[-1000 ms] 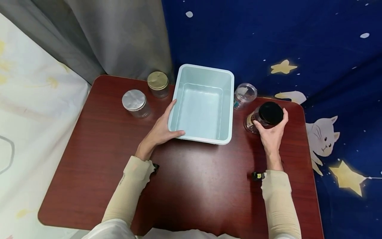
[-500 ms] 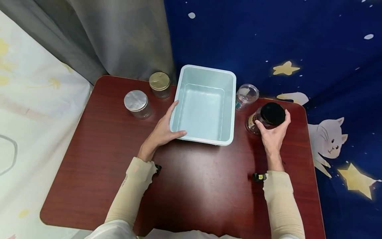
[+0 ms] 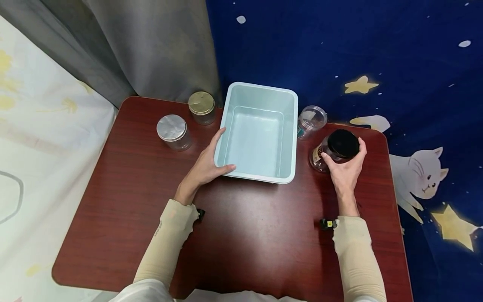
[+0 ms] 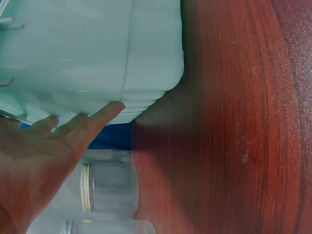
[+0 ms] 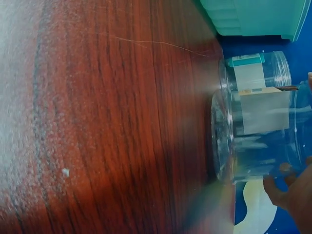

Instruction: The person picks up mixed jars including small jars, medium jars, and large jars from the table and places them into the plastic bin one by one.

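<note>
A pale blue plastic tub (image 3: 256, 178) sits at the back of the table, nothing inside it. My left hand (image 3: 206, 165) grips its near left corner, thumb across the front rim and fingers along the side. The left wrist view shows those fingers (image 4: 97, 122) against the outer wall. At the right, my right hand (image 3: 345, 172) holds a clear jar (image 3: 317, 161) with a black screw lid (image 3: 343, 144), thumb on one side and fingers round the other. The jar is slightly tilted in the head view; a label (image 5: 264, 112) shows on it.
Left of the tub stand two clear jars, one with a silver lid (image 3: 171, 127), one with a gold lid (image 3: 201, 102). A lidless clear jar (image 3: 312, 119) stands between the tub and the black-lidded jar. Curtains border the back of the red-brown table (image 3: 241, 235).
Both hands keep their holds on the tub and the black-lidded jar. The whole head view shifts slightly; nothing on the table has visibly moved.
</note>
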The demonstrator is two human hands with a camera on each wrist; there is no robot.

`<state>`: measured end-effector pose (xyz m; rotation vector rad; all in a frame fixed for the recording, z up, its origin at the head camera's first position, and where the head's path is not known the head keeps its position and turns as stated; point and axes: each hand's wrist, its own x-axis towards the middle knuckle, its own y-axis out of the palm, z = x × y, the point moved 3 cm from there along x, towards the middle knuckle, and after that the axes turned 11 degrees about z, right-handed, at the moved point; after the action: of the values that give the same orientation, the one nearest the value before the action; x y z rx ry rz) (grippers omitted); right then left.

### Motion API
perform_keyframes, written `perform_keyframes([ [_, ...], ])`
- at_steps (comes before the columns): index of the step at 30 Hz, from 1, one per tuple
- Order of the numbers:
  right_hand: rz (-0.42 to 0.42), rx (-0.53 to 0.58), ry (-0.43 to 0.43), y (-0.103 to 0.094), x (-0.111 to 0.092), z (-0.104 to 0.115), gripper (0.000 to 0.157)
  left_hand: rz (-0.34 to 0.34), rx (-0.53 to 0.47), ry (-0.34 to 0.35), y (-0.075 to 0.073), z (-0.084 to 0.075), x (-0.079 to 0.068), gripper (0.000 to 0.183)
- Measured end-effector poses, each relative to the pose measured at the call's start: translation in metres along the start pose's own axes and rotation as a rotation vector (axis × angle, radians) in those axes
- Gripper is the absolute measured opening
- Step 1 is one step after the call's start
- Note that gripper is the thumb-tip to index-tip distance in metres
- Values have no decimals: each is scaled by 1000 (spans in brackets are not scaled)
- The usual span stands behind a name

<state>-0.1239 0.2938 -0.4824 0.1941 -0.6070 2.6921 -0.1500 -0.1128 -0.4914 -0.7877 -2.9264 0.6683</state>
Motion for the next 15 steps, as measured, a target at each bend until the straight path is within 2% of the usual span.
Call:
perform_keyframes([
  [6,-17,8,-30,2,-2,-2,97,-2,9,10,0,1,0,107],
  [15,2,6,-67,2,-3,-1,98,1,-5,13,0,1,-1,106],
])
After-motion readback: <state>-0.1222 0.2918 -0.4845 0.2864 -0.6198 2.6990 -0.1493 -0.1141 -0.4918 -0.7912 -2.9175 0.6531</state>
